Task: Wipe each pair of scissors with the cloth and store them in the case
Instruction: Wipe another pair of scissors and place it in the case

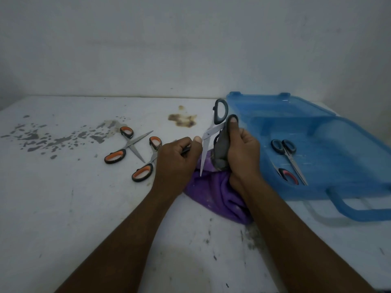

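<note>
Gripping grey scissors (213,127): both hands' fingers | right (243,151) bunches cloth (220,193) | left (179,157) perhaps pinching blade

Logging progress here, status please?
Left hand and right hand hold open grey scissors over purple cloth. Two orange pairs wait. Case open, unobstructed.

Dim, bluish cast; soft focus, wide-angle edge distortion.

The scissors (208,136) I hold have bright smooth metal blades and matt grey plastic handles. My cloth (220,195) is soft, fuzzy purple fabric. The case (317,149) is glossy see-through blue plastic. My worktop (84,208) is matt white, scuffed and stained.
</note>
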